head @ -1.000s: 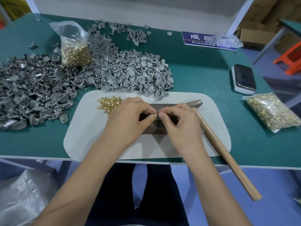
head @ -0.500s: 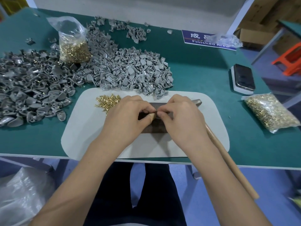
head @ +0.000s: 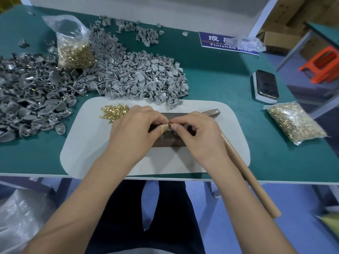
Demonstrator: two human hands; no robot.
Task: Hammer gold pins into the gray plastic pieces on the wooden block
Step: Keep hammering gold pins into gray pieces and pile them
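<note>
Together, left hand (head: 134, 129) and right hand (head: 197, 133) pinch something small over one wooden block (head: 166, 141); two pin bags (head: 76, 50).

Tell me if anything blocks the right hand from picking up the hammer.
Nothing visible does. The hammer lies on the white mat just to the right of the right hand, its handle running along that wrist and out over the table edge. Both hands are busy at the wooden block.
</note>
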